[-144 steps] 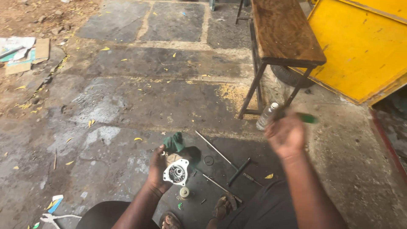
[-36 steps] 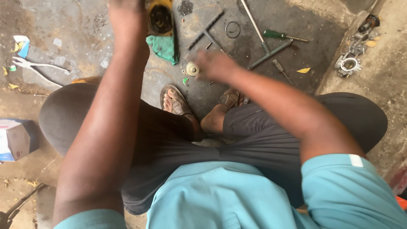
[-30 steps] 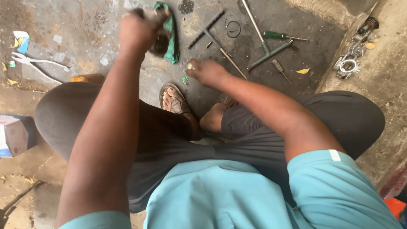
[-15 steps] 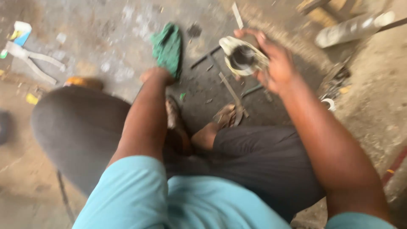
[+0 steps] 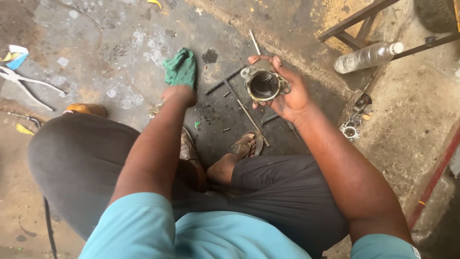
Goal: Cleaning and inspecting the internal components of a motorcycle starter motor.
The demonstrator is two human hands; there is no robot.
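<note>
Round grimy metal housing with dark bore [image 5: 263, 85], upper centre of frame, cradled by rim in right hand [image 5: 290, 96]; likely heavy, rigid, greasy; left hand [image 5: 179, 94] clutching soft green rag [image 5: 180, 68].

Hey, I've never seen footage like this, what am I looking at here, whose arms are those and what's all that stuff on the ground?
This is one picture from a camera worn on a person's head, looking down, so the arms are the wearer's own. The person sits low over a stained concrete floor. The right hand holds a round metal housing with a dark open bore. The left hand rests at a green rag. On the floor lie thin metal rods, pliers at far left, a clear plastic bottle and a cluster of small metal parts.
</note>
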